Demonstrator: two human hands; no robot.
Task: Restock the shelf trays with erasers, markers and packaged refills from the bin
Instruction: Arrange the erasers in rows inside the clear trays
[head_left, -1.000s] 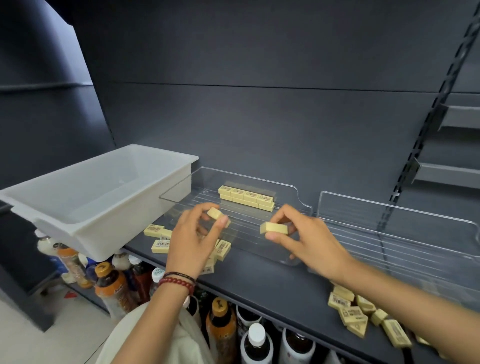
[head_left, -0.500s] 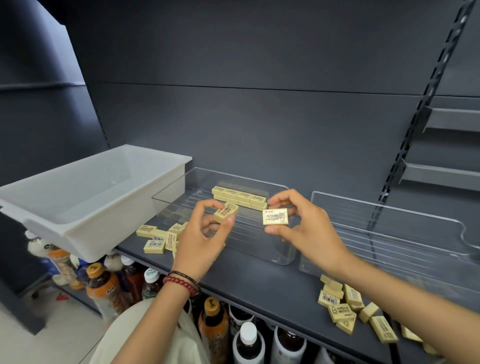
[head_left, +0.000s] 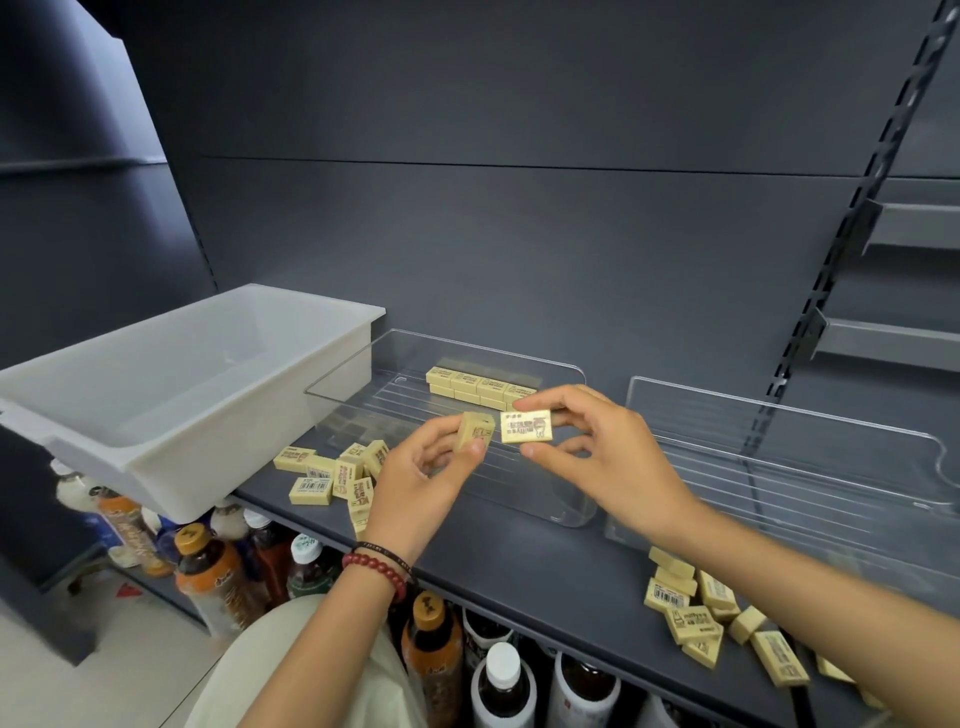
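Erasers (head_left: 475, 383) already placed form a tidy row, stacked two high, against the back wall of the clear tray (head_left: 569, 512) at mid-frame. More lie loose on the dark shelf (head_left: 519, 566): a left pile (head_left: 332, 475) beside the white bin (head_left: 182, 457), and a scattered right pile (head_left: 696, 613) at the lower right, in front of a second clear tray (head_left: 779, 421). Both hands hover over the first tray, each holding one piece. The left hand (head_left: 415, 483) pinches a small eraser (head_left: 474, 431) between thumb and curled fingers, so that it stands end-on and tilted. The right hand (head_left: 602, 457) pinches a printed eraser (head_left: 525, 426) by its edges, label face turned up toward the camera. The two pieces sit just beside each other; whether they touch I cannot tell. Held this way, they look as though they are being squared up so their labels match the row before being set down in front of it. Bottles (head_left: 218, 582) stand on the level below the shelf, at the lower left.
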